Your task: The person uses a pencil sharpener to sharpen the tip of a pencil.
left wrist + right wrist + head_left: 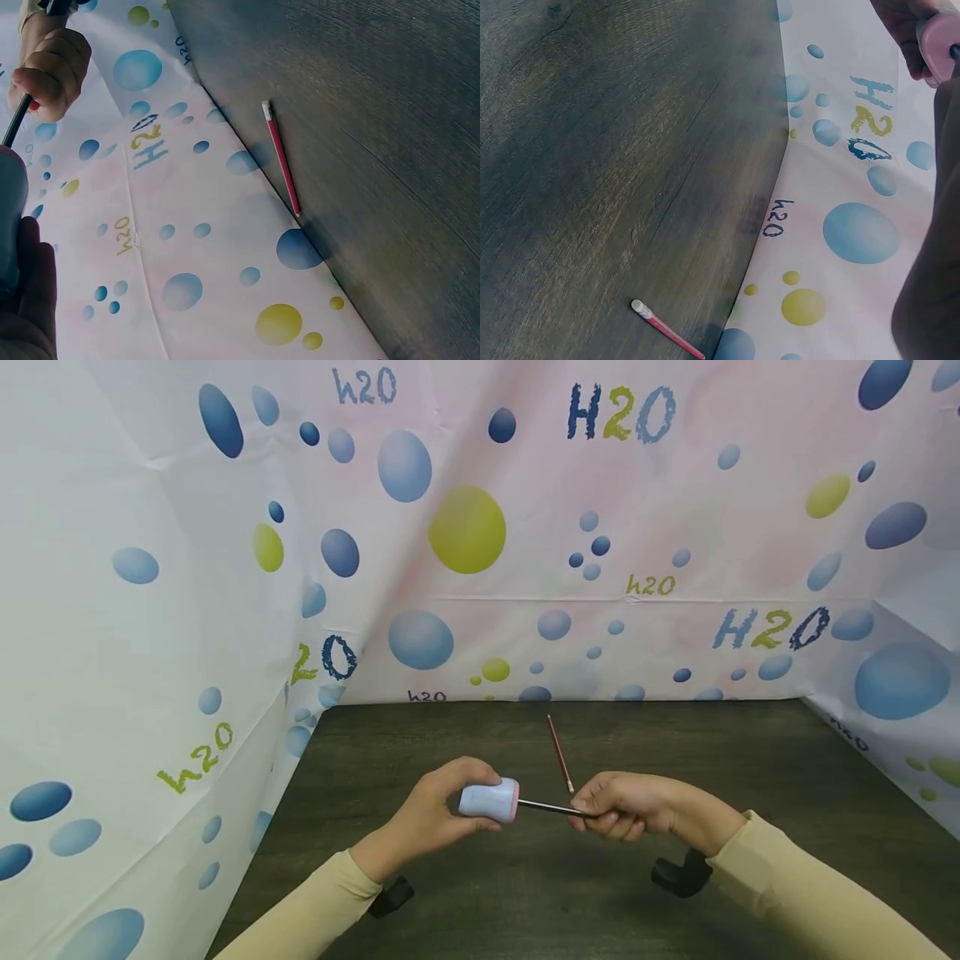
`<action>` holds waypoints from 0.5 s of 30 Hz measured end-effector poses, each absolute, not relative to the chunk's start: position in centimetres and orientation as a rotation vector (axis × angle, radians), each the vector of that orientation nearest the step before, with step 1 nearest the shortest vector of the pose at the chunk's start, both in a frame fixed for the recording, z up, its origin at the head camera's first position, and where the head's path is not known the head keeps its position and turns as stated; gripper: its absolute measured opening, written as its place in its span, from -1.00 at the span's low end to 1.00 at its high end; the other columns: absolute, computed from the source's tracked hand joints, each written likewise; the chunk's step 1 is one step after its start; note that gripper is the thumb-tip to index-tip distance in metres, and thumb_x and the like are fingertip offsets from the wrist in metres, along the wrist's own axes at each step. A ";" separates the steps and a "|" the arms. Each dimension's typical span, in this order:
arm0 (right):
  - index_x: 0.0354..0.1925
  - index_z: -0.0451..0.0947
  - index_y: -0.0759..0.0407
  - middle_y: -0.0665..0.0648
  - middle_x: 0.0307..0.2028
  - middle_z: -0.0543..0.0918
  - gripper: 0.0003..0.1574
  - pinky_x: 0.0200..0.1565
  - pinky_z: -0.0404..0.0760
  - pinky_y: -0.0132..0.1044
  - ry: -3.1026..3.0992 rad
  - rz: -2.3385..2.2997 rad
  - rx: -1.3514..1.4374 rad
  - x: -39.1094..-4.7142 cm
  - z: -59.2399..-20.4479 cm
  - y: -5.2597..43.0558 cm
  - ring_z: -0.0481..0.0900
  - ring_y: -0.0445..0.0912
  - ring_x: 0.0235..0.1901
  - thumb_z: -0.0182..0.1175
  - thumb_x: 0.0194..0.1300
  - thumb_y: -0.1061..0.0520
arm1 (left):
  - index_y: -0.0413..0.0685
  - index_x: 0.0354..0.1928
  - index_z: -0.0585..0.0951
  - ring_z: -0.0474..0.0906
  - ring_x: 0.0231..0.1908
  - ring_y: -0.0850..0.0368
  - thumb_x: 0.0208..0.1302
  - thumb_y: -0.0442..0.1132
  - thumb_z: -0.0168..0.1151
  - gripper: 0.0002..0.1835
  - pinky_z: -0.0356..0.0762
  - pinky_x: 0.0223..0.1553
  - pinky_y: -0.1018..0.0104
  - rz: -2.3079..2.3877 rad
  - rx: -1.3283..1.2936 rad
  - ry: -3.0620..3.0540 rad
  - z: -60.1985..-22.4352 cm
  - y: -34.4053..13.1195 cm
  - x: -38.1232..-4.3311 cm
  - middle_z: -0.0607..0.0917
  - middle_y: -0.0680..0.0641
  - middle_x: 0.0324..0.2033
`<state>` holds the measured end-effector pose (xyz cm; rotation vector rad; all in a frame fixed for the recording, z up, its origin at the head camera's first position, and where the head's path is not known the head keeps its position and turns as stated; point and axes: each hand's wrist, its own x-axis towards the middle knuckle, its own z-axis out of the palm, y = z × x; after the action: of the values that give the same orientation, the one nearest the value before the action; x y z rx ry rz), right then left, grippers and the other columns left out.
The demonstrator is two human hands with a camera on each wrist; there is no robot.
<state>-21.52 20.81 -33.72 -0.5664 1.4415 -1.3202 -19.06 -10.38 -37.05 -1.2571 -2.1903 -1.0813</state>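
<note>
A screwdriver (489, 802) with a light blue handle, a pink collar and a thin metal shaft is held above the table, nearly level. My left hand (423, 806) grips the handle between thumb and fingers. Toward the far end of the shaft, my right hand (637, 803) pinches it, and those fingers hide the tip. The left wrist view shows part of the handle (10, 217) at its left edge. In the right wrist view the pink collar (941, 45) faces the camera at top right.
A red pencil (558, 750) with a white eraser end lies on the dark wooden table (420, 735), behind the hands. White sheeting (525, 460) printed with bubbles and "H2O" lettering walls the table at the back and sides. Black wrist mounts (682, 872) hang under the forearms.
</note>
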 end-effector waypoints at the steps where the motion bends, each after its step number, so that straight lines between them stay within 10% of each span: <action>1: -0.26 0.53 0.02 -0.19 -0.66 0.20 -0.64 -0.64 -0.13 -0.33 1.444 -1.319 -0.566 -21.5 -33.7 20.8 -0.07 -0.31 -0.74 -0.18 0.63 0.14 | -0.04 0.03 0.58 0.66 -0.05 0.00 -0.13 -0.37 0.66 -0.38 0.71 -0.03 0.20 -1.080 -1.258 -2.189 -37.0 -10.4 -19.0 0.72 -0.14 -0.05; 15: -0.27 0.51 0.04 -0.19 -0.66 0.22 -0.64 -0.65 -0.11 -0.36 1.490 -1.302 -0.546 -21.7 -33.5 20.5 -0.05 -0.33 -0.74 -0.17 0.63 0.12 | -0.07 0.00 0.57 0.66 -0.01 -0.06 -0.09 -0.41 0.63 -0.43 0.71 -0.03 0.17 -1.081 -1.253 -2.206 -36.4 -10.5 -18.7 0.69 -0.16 -0.02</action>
<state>-21.73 20.49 -33.51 -0.5462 1.4900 -1.3016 -18.67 -10.51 -36.42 -1.2530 -2.2059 -1.0812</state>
